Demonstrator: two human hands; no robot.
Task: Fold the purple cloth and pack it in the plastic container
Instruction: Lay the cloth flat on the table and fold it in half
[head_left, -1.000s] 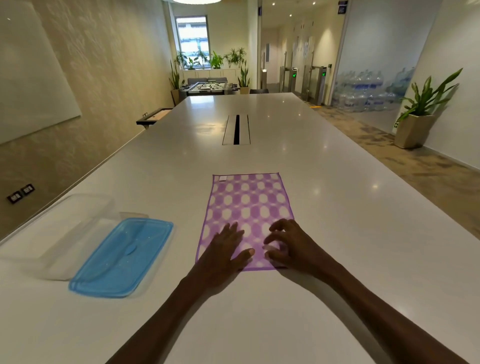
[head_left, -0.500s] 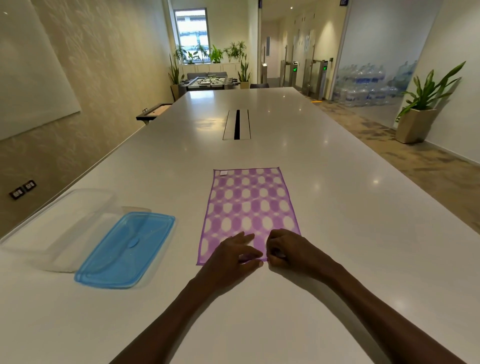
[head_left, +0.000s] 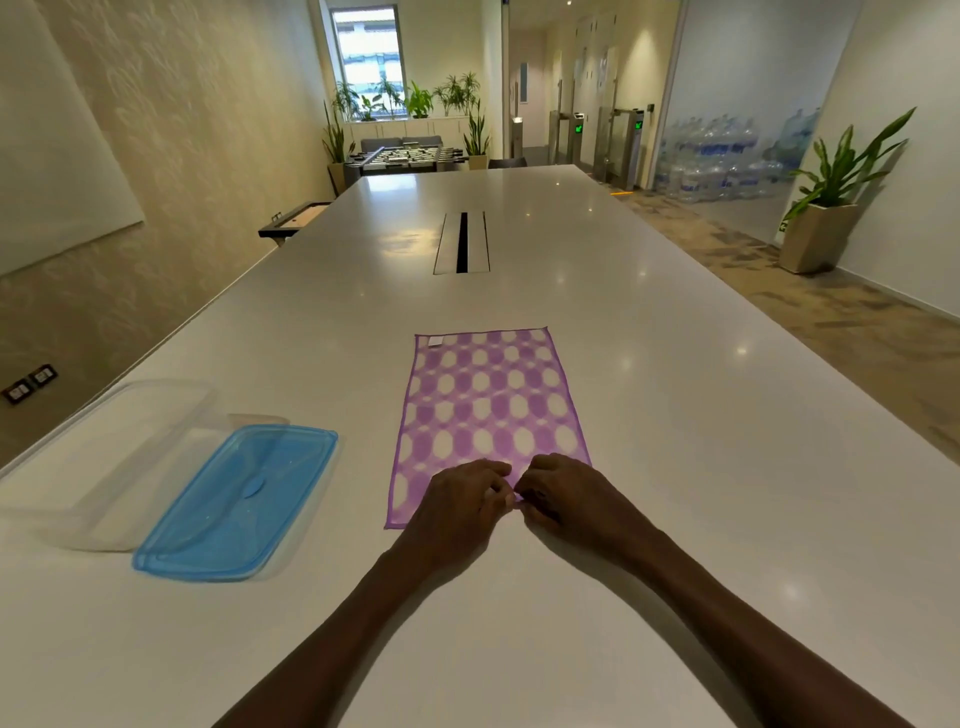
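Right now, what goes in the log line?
step: first fold | left hand, right hand: pinching purple patterned cloth | clear plastic container: empty

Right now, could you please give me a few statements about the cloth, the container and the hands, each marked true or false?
1. The purple cloth lies flat on the white table. True.
2. The blue lid is sealed on the plastic container. False: it leans off beside it.
3. The left hand and right hand meet at the cloth's near edge. True.
4. The cloth is already packed. False: the container holds nothing.
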